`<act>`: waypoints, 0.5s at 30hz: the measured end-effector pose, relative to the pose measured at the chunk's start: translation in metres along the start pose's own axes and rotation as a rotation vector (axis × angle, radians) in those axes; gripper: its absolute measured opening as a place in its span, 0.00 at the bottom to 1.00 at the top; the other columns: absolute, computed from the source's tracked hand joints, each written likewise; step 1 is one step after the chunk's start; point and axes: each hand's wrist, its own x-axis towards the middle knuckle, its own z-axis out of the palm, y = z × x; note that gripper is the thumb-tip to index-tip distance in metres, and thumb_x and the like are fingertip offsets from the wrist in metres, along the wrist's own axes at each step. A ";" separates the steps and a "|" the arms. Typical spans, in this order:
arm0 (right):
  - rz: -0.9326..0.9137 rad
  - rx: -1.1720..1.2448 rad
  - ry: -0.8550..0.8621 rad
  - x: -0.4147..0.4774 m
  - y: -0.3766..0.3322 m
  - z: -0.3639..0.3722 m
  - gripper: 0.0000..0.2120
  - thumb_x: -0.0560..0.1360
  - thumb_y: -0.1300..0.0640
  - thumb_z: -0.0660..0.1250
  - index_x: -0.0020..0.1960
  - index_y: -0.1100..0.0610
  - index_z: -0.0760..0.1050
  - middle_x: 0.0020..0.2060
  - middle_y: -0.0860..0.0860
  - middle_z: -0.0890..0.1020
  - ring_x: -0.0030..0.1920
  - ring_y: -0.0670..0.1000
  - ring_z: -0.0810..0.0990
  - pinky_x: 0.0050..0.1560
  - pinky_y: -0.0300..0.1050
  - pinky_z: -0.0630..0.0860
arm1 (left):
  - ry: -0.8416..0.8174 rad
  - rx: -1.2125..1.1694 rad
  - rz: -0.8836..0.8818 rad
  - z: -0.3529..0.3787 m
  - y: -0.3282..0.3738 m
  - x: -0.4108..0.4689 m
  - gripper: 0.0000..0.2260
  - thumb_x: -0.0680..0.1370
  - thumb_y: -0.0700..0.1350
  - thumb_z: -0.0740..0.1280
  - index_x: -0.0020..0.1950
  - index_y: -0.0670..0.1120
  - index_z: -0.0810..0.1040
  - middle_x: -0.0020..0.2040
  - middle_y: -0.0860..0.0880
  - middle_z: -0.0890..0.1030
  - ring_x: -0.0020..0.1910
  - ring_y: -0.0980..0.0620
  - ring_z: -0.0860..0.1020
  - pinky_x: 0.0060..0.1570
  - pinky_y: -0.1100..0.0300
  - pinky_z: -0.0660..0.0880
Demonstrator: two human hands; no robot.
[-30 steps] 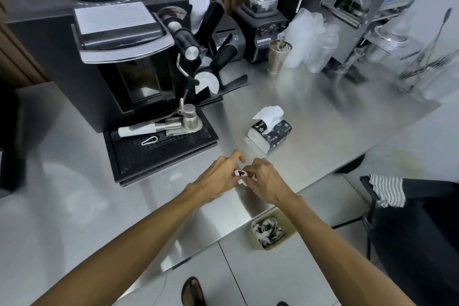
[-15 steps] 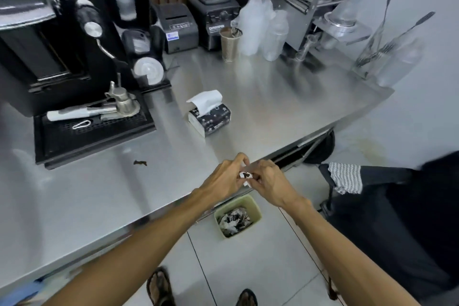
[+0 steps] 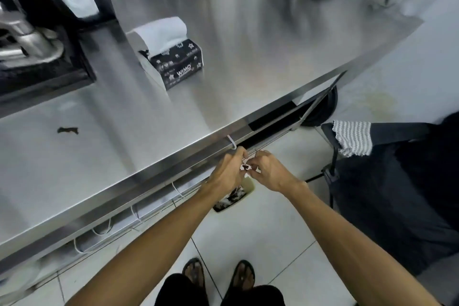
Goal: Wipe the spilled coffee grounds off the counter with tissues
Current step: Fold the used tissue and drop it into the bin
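The left hand (image 3: 227,172) and the right hand (image 3: 271,172) both pinch one small crumpled tissue (image 3: 246,168) with dark grounds in it, just past the front edge of the surface (image 3: 248,62) and over a bin (image 3: 249,185) on the floor, while a dark clump (image 3: 67,130) lies on the surface, left of the tissue pack (image 3: 173,62).

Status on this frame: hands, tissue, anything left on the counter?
Soiled tissue pinched by left hand and right hand, past the counter edge, above the bin. Dark clump of grounds on the counter. Nothing blocking.
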 end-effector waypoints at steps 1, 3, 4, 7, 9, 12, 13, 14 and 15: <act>0.008 0.005 -0.007 0.009 0.014 0.026 0.05 0.74 0.58 0.69 0.48 0.56 0.81 0.38 0.50 0.77 0.40 0.48 0.72 0.44 0.43 0.73 | -0.007 -0.018 -0.019 0.020 -0.020 0.009 0.17 0.76 0.39 0.69 0.56 0.54 0.66 0.44 0.47 0.79 0.40 0.48 0.79 0.41 0.48 0.79; 0.017 0.018 -0.028 0.028 0.043 0.082 0.03 0.74 0.59 0.69 0.44 0.57 0.81 0.37 0.50 0.77 0.39 0.49 0.74 0.41 0.44 0.74 | -0.007 -0.025 -0.037 0.063 -0.067 0.027 0.17 0.75 0.38 0.70 0.54 0.55 0.66 0.43 0.49 0.79 0.40 0.49 0.79 0.40 0.49 0.79; 0.017 0.026 -0.031 0.038 0.059 0.113 0.03 0.74 0.60 0.69 0.43 0.58 0.80 0.37 0.50 0.77 0.38 0.49 0.75 0.41 0.45 0.75 | -0.006 -0.014 -0.036 0.087 -0.092 0.035 0.16 0.74 0.38 0.71 0.53 0.54 0.68 0.42 0.49 0.79 0.40 0.49 0.79 0.40 0.49 0.79; 0.027 0.004 -0.054 0.067 0.103 0.200 0.01 0.72 0.63 0.71 0.43 0.61 0.81 0.34 0.48 0.75 0.36 0.48 0.74 0.39 0.42 0.72 | -0.021 -0.011 -0.077 0.160 -0.176 0.065 0.09 0.72 0.41 0.73 0.46 0.52 0.75 0.41 0.48 0.80 0.40 0.48 0.80 0.40 0.49 0.79; 0.034 -0.034 -0.075 0.082 0.134 0.258 0.04 0.71 0.64 0.71 0.46 0.59 0.80 0.34 0.48 0.77 0.36 0.49 0.76 0.37 0.41 0.71 | -0.046 0.031 -0.092 0.210 -0.227 0.085 0.06 0.72 0.41 0.72 0.45 0.52 0.80 0.42 0.47 0.80 0.42 0.48 0.78 0.43 0.51 0.79; 0.047 -0.084 -0.076 0.106 0.180 0.322 0.07 0.70 0.67 0.68 0.47 0.58 0.78 0.37 0.52 0.82 0.39 0.52 0.80 0.37 0.43 0.74 | -0.073 0.000 -0.073 0.258 -0.275 0.108 0.09 0.71 0.37 0.67 0.41 0.51 0.81 0.38 0.52 0.77 0.37 0.53 0.74 0.38 0.49 0.73; 0.066 -0.103 -0.068 0.114 0.192 0.336 0.06 0.70 0.66 0.66 0.44 0.59 0.78 0.37 0.54 0.82 0.39 0.54 0.80 0.37 0.44 0.74 | -0.087 0.035 -0.049 0.270 -0.286 0.115 0.09 0.72 0.37 0.67 0.43 0.51 0.81 0.40 0.52 0.77 0.38 0.53 0.74 0.40 0.56 0.73; 0.091 -0.083 -0.058 0.119 0.202 0.349 0.04 0.70 0.65 0.64 0.42 0.59 0.78 0.36 0.55 0.82 0.40 0.56 0.79 0.38 0.46 0.74 | -0.104 0.091 -0.011 0.281 -0.297 0.121 0.09 0.72 0.37 0.67 0.46 0.50 0.81 0.42 0.51 0.78 0.42 0.51 0.75 0.42 0.58 0.72; 0.103 -0.078 -0.052 0.122 0.209 0.358 0.05 0.71 0.64 0.63 0.41 0.60 0.78 0.37 0.57 0.81 0.41 0.58 0.79 0.40 0.48 0.76 | -0.132 0.127 0.008 0.290 -0.306 0.127 0.09 0.73 0.37 0.67 0.49 0.48 0.81 0.44 0.50 0.79 0.46 0.49 0.76 0.45 0.59 0.71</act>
